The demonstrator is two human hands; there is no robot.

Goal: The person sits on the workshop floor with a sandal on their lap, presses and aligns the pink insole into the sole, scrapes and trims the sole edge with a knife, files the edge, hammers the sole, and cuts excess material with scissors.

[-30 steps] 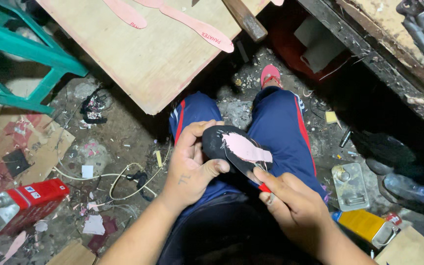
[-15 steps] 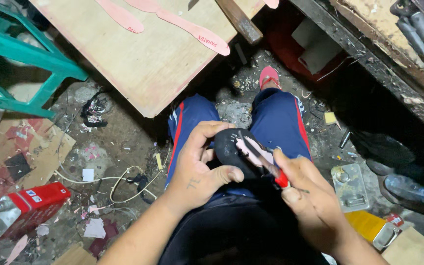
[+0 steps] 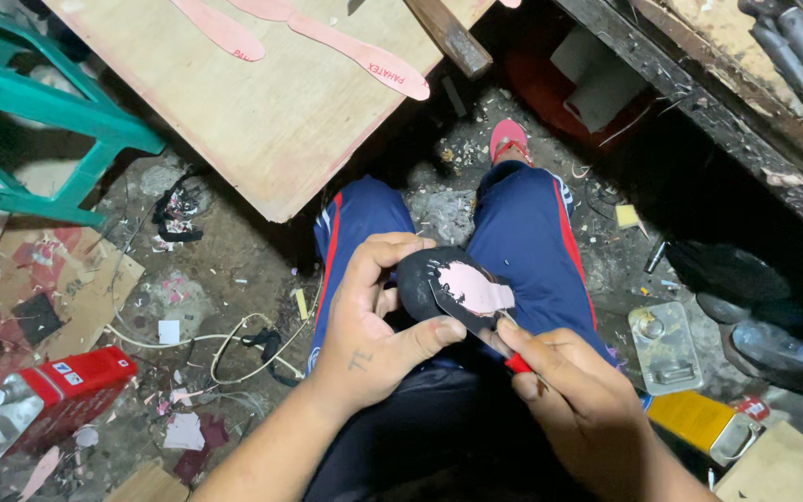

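Sole piece (image 3: pixel 457 284), black with a pale pink patch across its middle, sits over your lap between your blue-trousered knees (image 3: pixel 527 218), pinched in your left hand (image 3: pixel 369 321), thumb pressing its lower edge and fingers curled behind. Your right hand (image 3: pixel 573 390) is closed around the red handle of a small blade (image 3: pixel 476 325), whose metal lies flat against the pink patch. Judging from that grip, the main risk is the blade skidding off the curved black surface toward your left thumb, which rests just beside the cutting line; a slip could also gouge the pink layer, since only fingertips steady the piece and nothing backs it underneath. Your thigh lies directly below, so a hard push through the edge would carry the tip downward. On the littered floor to your right stands a clear rectangular can (image 3: pixel 666 349) with a metal cap, contents not discernible, and near it a yellow tin (image 3: pixel 699 423), closed. To your left lies a red tin (image 3: pixel 53 390) on its side; what it holds is hidden.
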